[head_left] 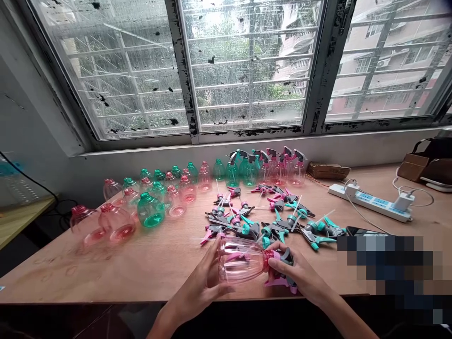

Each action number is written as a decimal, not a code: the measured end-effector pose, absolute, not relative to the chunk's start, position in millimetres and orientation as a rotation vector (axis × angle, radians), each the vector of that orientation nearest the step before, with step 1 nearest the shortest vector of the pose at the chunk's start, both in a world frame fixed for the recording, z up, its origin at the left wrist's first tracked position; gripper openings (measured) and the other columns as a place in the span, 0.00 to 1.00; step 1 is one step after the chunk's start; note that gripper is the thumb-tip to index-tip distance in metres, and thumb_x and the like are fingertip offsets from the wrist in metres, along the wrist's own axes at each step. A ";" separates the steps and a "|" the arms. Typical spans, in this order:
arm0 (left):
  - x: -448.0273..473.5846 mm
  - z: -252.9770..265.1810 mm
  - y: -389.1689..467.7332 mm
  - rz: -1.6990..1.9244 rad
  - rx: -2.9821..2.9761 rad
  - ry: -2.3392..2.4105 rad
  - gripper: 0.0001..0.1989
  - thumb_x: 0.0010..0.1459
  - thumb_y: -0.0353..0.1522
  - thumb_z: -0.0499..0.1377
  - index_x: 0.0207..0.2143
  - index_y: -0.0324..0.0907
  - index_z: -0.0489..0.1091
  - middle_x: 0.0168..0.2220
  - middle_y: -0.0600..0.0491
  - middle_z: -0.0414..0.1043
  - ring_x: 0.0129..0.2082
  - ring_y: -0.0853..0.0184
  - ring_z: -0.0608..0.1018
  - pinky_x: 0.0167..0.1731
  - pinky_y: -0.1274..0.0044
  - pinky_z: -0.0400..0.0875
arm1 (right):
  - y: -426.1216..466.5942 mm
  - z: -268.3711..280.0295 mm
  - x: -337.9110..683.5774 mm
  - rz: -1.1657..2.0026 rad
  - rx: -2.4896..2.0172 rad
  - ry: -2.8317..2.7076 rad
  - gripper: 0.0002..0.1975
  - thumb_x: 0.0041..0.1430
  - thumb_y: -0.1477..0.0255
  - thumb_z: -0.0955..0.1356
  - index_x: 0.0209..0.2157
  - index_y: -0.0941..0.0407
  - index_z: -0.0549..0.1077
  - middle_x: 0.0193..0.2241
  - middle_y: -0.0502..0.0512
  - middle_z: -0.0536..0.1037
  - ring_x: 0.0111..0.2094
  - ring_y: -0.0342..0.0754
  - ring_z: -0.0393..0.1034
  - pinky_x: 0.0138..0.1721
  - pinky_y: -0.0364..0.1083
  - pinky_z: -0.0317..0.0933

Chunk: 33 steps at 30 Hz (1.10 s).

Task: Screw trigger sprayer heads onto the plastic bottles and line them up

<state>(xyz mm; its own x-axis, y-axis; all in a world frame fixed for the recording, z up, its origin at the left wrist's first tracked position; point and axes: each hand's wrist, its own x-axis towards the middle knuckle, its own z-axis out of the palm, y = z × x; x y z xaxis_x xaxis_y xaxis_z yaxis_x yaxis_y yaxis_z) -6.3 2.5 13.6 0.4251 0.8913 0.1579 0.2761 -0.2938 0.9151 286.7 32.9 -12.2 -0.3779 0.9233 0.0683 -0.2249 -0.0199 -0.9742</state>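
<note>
A clear pink spray bottle [240, 266] lies sideways between my hands, above the table's front edge. My left hand [205, 278] cups its base, fingers behind and thumb below. At the neck, my right hand [291, 268] grips the pink and grey trigger spray head [282, 263], fingers closed around its collar. The pink trigger points down toward me. Just beyond the bottle spreads a loose pile of spray heads [247, 228], pink-grey and teal-grey, with thin white tubes. Part of the pile is hidden behind the bottle.
Open pink and green bottles [151, 209] stand at left on the wooden table [141, 268]. Several bottles with spray heads [278, 169] stand by the window wall. A white power strip [370, 202] with plugs and cables, a brown packet [328, 170] and a brown box [429, 162] are at right.
</note>
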 end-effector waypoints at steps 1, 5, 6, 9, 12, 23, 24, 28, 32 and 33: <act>-6.6 12.5 2.7 0.882 1.804 1.006 0.52 0.62 0.46 0.66 0.75 0.57 0.34 0.78 0.49 0.39 0.74 0.49 0.58 0.72 0.60 0.53 | 32.9 -12.3 287.0 1.565 -0.809 -1.321 0.18 0.59 0.59 0.78 0.41 0.55 0.75 0.29 0.49 0.83 0.28 0.44 0.77 0.31 0.41 0.68; -10.9 4.8 3.9 0.877 1.844 0.993 0.48 0.66 0.41 0.64 0.75 0.59 0.32 0.78 0.50 0.40 0.74 0.50 0.58 0.71 0.62 0.57 | 32.8 -11.5 286.9 1.555 -0.817 -1.328 0.18 0.59 0.59 0.78 0.41 0.55 0.75 0.29 0.48 0.82 0.28 0.44 0.76 0.32 0.41 0.68; -12.3 2.7 4.3 0.871 1.852 0.996 0.47 0.67 0.40 0.63 0.75 0.60 0.33 0.78 0.51 0.41 0.74 0.51 0.59 0.70 0.63 0.58 | 32.4 -10.7 286.5 1.552 -0.819 -1.331 0.18 0.59 0.59 0.78 0.40 0.55 0.75 0.28 0.48 0.82 0.28 0.44 0.76 0.31 0.41 0.68; -15.0 -1.5 5.3 0.876 1.837 1.011 0.48 0.66 0.40 0.64 0.75 0.62 0.32 0.78 0.52 0.43 0.75 0.51 0.56 0.71 0.61 0.56 | 30.6 -6.7 285.0 1.556 -0.804 -1.343 0.18 0.58 0.58 0.78 0.38 0.55 0.73 0.26 0.48 0.81 0.26 0.44 0.76 0.30 0.41 0.68; -13.7 -0.6 5.6 0.901 1.797 0.999 0.60 0.58 0.40 0.71 0.75 0.59 0.29 0.77 0.49 0.45 0.75 0.48 0.53 0.72 0.58 0.50 | 28.7 -2.4 283.7 1.571 -0.796 -1.368 0.19 0.58 0.57 0.78 0.37 0.55 0.72 0.25 0.48 0.82 0.26 0.46 0.77 0.30 0.42 0.69; -9.9 3.2 2.1 0.908 1.753 0.904 0.45 0.68 0.44 0.61 0.74 0.68 0.33 0.79 0.53 0.36 0.72 0.50 0.62 0.72 0.59 0.53 | 28.8 -1.0 281.7 1.590 -0.822 -1.330 0.21 0.58 0.55 0.78 0.40 0.55 0.72 0.24 0.48 0.83 0.26 0.47 0.80 0.30 0.42 0.68; -10.4 2.3 2.1 0.908 1.757 0.905 0.46 0.67 0.45 0.62 0.74 0.67 0.32 0.79 0.52 0.38 0.72 0.50 0.62 0.72 0.59 0.53 | 29.0 -1.2 281.6 1.590 -0.823 -1.325 0.21 0.58 0.55 0.78 0.40 0.55 0.72 0.24 0.48 0.83 0.26 0.47 0.80 0.30 0.42 0.68; -12.7 0.8 2.7 0.887 1.762 0.965 0.56 0.62 0.44 0.68 0.74 0.63 0.26 0.78 0.49 0.39 0.74 0.48 0.57 0.71 0.57 0.53 | 29.0 -2.1 281.6 1.585 -0.831 -1.327 0.22 0.57 0.54 0.77 0.39 0.55 0.71 0.24 0.48 0.83 0.26 0.48 0.79 0.30 0.44 0.69; -15.1 -0.4 4.6 0.858 1.895 1.047 0.50 0.64 0.44 0.66 0.75 0.58 0.36 0.78 0.48 0.39 0.77 0.49 0.47 0.73 0.58 0.47 | 29.2 -2.3 281.7 1.562 -0.856 -1.346 0.22 0.56 0.52 0.77 0.39 0.54 0.72 0.23 0.48 0.81 0.26 0.50 0.78 0.29 0.46 0.70; -15.4 -1.2 5.2 0.862 1.925 1.049 0.48 0.65 0.44 0.64 0.75 0.59 0.36 0.78 0.49 0.39 0.77 0.49 0.47 0.73 0.58 0.46 | 29.2 -2.1 281.7 1.561 -0.857 -1.345 0.22 0.56 0.52 0.77 0.39 0.54 0.72 0.24 0.49 0.82 0.26 0.50 0.78 0.29 0.46 0.71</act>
<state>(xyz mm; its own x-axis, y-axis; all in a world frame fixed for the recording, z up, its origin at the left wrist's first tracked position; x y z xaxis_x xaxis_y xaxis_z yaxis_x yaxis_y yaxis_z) -15.4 5.2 -1.2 0.4333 0.8798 0.1953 0.3624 -0.3685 0.8561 281.7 29.2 -2.1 -0.3758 0.9258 0.0419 -0.1788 -0.0280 -0.9835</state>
